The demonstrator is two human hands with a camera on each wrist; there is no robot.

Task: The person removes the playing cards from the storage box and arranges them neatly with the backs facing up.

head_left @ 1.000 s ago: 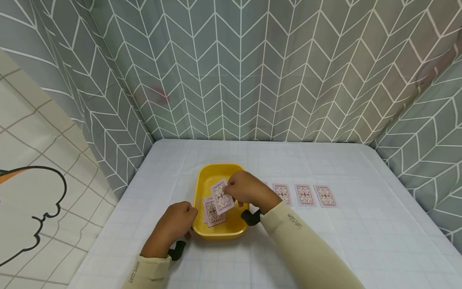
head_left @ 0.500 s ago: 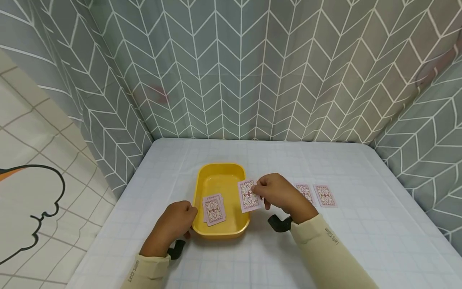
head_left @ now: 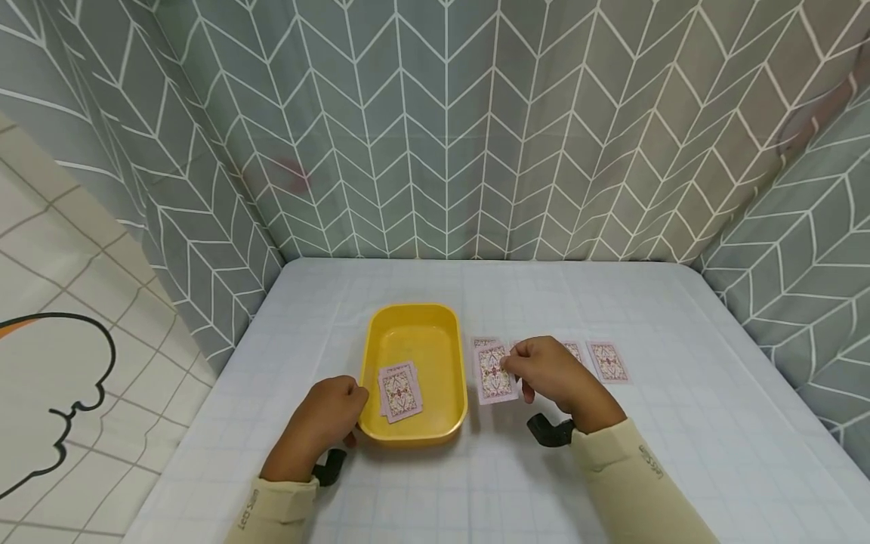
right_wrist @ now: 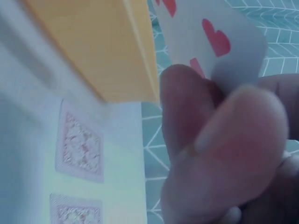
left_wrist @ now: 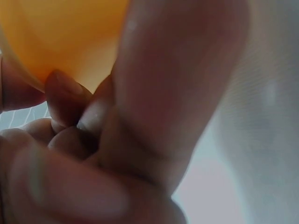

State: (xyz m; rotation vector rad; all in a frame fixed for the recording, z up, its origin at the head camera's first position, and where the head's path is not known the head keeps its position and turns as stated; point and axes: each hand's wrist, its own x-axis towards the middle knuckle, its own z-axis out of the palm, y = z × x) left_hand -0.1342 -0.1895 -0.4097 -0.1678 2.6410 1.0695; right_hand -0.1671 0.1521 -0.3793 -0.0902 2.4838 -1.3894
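Note:
My left hand [head_left: 328, 412] grips the left rim of a yellow tray [head_left: 443, 378], and its curled fingers meet the tray's edge in the left wrist view. A few face-down playing cards [head_left: 401, 394] overlap in the tray. Just right of the tray, my right hand [head_left: 549, 370] pinches a playing card [head_left: 495, 380] by its right edge, with its patterned red back up. Red hearts show on the underside of this card [right_wrist: 224, 42] in the right wrist view. It hangs above the table, partly covering a card [head_left: 485, 342] lying behind it.
A row of face-down cards runs right from the tray, ending with a card [head_left: 609, 363] at the far right. My right hand hides part of that row. A white cloth covers the table [head_left: 686, 446]. Patterned grey curtains [head_left: 469, 151] stand behind and at both sides.
My right hand has carried the pinched playing card from over the tray rightward to beside it, above the row. My left hand stays at the tray's rim.

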